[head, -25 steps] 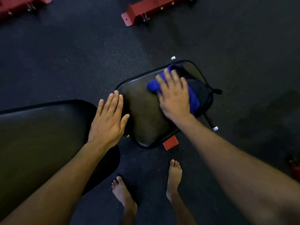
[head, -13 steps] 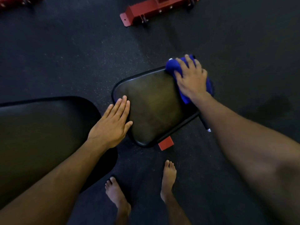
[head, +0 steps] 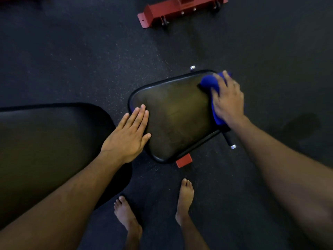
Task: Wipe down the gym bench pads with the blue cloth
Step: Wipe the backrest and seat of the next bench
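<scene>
Now the right hand [head: 228, 103] presses the blue cloth [head: 210, 83] flat-fingered on the seat pad's [head: 176, 120] far end; the left hand [head: 128, 138] rests open on its near end

Red steel frame base [head: 182, 12] w/ bolts at top, dark speckled rubber floor [head: 81, 60], two bare feet [head: 185, 197]

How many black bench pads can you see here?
2. The small seat pad sits mid-frame, with the left hand flat on its near-left edge and the right hand pressing the blue cloth on its far-right end. The long pad lies left, partly out of frame.
</scene>
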The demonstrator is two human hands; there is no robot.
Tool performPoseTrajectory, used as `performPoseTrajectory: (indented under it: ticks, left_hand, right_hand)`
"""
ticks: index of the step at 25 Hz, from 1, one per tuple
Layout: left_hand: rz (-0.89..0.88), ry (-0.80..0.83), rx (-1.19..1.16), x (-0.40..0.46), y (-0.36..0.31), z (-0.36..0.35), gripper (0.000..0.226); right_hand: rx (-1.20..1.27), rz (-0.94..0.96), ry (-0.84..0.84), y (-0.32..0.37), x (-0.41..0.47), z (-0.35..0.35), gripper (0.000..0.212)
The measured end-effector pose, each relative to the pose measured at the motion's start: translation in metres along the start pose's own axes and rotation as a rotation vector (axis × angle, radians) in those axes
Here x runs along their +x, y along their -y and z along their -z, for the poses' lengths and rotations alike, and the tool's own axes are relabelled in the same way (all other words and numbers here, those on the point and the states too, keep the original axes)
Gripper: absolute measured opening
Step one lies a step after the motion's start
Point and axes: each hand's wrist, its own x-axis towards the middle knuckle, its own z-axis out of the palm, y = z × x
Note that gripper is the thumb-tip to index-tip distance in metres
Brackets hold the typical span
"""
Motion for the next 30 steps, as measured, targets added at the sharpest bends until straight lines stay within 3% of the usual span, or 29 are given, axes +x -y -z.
performPoseTrajectory:
  ticks: [2, 5, 7, 10, 13, 17, 19, 21, 23, 25, 28, 30]
  left_hand:
    - [0.01, 0.032, 0.002, 0.0, -0.002, 0.0, 0.067]
    - [0.008, 0.072, -0.03, 0.0, -0.003, 0.014, 0.07]
    - [-0.048, 0.083, -0.006, -0.01, 0.005, 0.023, 0.07]
    - [-0.071, -0.038, 0.027, -0.038, 0.016, 0.025, 0.07]
    - [0.048, -0.161, -0.027, -0.039, 0.012, 0.021, 0.065]
    - [0.167, -0.172, 0.027, -0.031, 0.01, 0.015, 0.062]
    - [0.201, -0.141, 0.079, -0.032, 0.009, 0.019, 0.064]
    - [0.207, -0.019, 0.149, -0.038, 0.009, 0.027, 0.067]
    - [0.19, 0.125, 0.306, -0.054, 0.02, 0.041, 0.074]
    - [0.165, 0.138, 0.352, -0.08, 0.037, 0.053, 0.078]
    - [0.138, 0.094, 0.343, -0.098, 0.045, 0.053, 0.08]
    - [0.134, 0.107, 0.327, -0.094, 0.043, 0.053, 0.079]
  right_hand:
    - [-0.001, -0.038, -0.018, 0.035, 0.029, -0.005, 0.049]
    - [-0.083, 0.365, -0.002, 0.077, -0.014, -0.016, 0.049]
    - [-0.004, 0.52, 0.035, 0.064, -0.056, -0.008, 0.048]
    - [0.152, 0.368, -0.027, 0.047, -0.051, 0.007, 0.048]
    - [-0.04, 0.185, -0.044, 0.08, -0.016, -0.009, 0.049]
    - [-0.084, 0.162, -0.052, 0.135, -0.005, -0.031, 0.048]
    - [-0.074, 0.311, -0.055, 0.158, -0.024, -0.038, 0.05]
    - [-0.091, 0.575, 0.037, 0.172, -0.072, -0.043, 0.054]
    - [-0.117, 0.699, 0.078, 0.157, -0.11, -0.034, 0.057]
    - [-0.119, 0.644, 0.08, 0.128, -0.119, -0.02, 0.059]
    - [-0.154, 0.39, 0.085, 0.102, -0.087, -0.011, 0.057]
    - [-0.116, 0.212, 0.069, 0.119, -0.046, -0.013, 0.055]
